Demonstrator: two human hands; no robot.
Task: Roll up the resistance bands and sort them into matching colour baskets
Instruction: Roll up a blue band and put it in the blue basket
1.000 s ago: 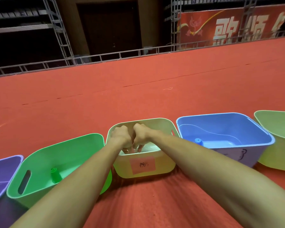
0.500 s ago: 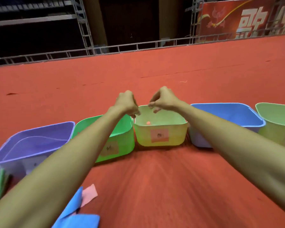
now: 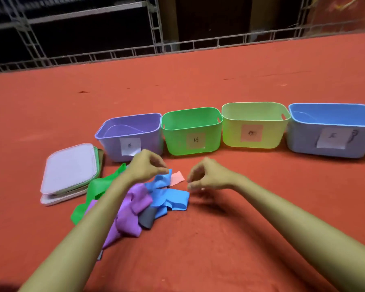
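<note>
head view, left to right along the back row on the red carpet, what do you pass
stack of lids → purple basket → green basket → yellow-green basket → blue basket

A red-orange carpeted floor runs out to twelve o'clock, edged by a silver metal truss railing. Dim metal shelving stands at eleven o'clock, in darkness.

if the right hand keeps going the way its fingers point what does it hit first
Most likely the pink paper slip lying just left of the right hand, then the blue band beside it; height is unclear, so it might pass over.
</note>
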